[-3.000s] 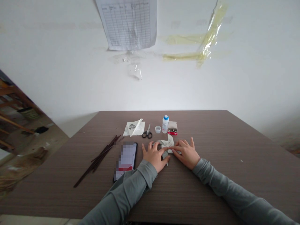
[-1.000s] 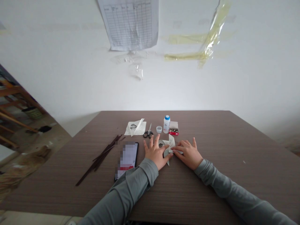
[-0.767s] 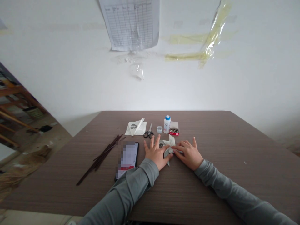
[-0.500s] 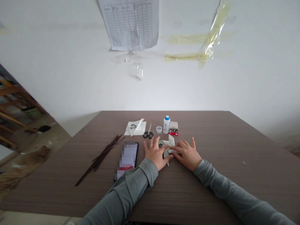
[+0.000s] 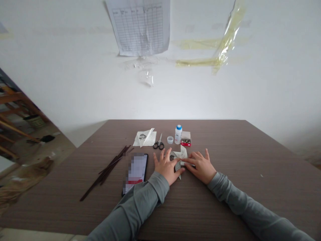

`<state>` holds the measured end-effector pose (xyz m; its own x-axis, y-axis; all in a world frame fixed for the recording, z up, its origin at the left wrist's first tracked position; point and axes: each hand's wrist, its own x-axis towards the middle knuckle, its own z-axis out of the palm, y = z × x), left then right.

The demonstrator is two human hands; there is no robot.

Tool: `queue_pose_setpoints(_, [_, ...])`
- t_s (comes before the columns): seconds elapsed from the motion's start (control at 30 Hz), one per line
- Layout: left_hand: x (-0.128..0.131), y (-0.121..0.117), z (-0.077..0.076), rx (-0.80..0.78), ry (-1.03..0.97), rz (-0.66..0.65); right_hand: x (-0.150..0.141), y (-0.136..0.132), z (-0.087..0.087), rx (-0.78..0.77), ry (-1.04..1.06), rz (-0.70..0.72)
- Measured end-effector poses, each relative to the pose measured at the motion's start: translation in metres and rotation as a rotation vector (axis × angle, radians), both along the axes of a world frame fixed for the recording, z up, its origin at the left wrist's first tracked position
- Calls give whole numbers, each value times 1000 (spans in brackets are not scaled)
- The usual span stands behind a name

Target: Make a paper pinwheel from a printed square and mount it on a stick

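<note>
A pale printed-paper piece, folded into pointed, pinwheel-like flaps [image 5: 184, 152], lies on the dark brown wood-grain table [image 5: 213, 207] between the two hands, its middle at the meeting fingertips. Its longest visible stretch runs away from the person, with one flap towards the wall and a narrow point towards the near edge; the rest is partly hidden. The left hand [image 5: 166, 168] comes in from the left, fingers spread, covering that side of it, index finger and thumb reaching to its middle. The right hand [image 5: 202, 166] comes in from the right, index finger extended and little finger raised, its leading fingertips at the paper's middle; whether they pinch a fold or only press cannot be told. Neither hand is clearly nearer, though the left overlaps more of the piece. Just beyond the folded paper stand a white plastic bottle with a blue cap [image 5: 178, 136] and a small open red cardboard box of metal bits [image 5: 186, 143]. Beyond it and to its left are black-handled scissors [image 5: 158, 145]; a black-edged phone [image 5: 136, 172] lies farther left.
</note>
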<state>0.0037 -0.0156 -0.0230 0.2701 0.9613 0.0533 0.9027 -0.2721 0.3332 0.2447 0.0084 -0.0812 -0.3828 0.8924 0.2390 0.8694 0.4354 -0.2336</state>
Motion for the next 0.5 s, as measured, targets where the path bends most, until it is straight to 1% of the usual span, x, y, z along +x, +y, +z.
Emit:
queue_pose_setpoints(0.1, [-1,0,2,-20,26,4,2,2,-4,30,24,1])
queue_pose_setpoints(0.33, [0,0,-4,18,14,12,1,2,-6,65,28,2])
queue_pose_setpoints(0.5, [2,-3,-4,48,-39,19,0,1,-3,25,14,-19])
